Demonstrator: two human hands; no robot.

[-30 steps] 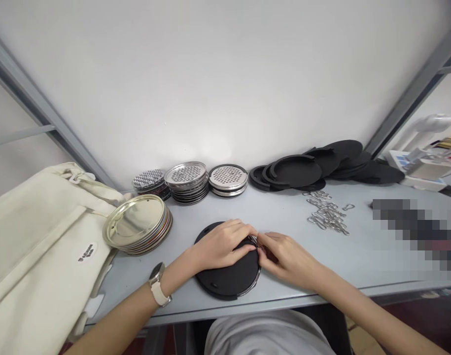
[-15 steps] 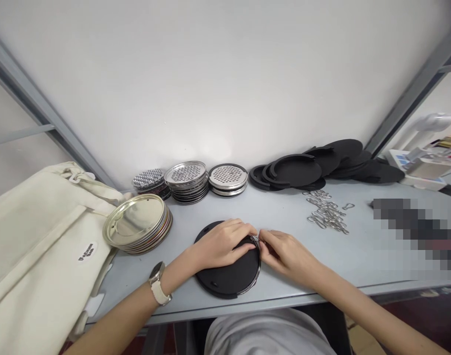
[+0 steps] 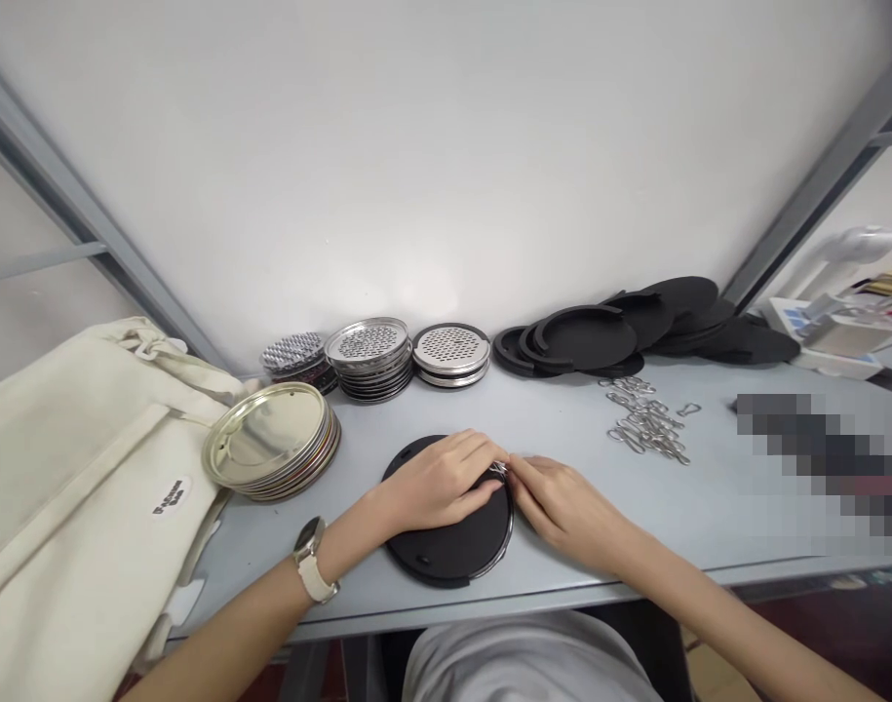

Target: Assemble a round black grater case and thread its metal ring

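Note:
A black round holder (image 3: 460,548) lies flat near the table's front edge, with a thin silvery rim along its right side. My left hand (image 3: 446,483) rests across its top, thumb and fingers closed about its right edge. At that edge a small metal clip (image 3: 498,468) shows between the thumb and fingers. My right hand (image 3: 555,502) presses its closed fingertips to the clip from the right; its fingers partly hide the clip. To the right lies a pile of similar wire clips (image 3: 646,419).
On the left stand a stack of gold-coloured round lids (image 3: 270,439) and a cream canvas bag (image 3: 87,507). Along the wall are stacks of perforated grater discs (image 3: 368,346), a smaller grater stack (image 3: 451,351) and overlapping black holders (image 3: 588,339). A blurred patch covers the right side.
My right hand has shifted slightly left, its fingertips now against the left hand's fingers at the clip. The black holder has barely moved.

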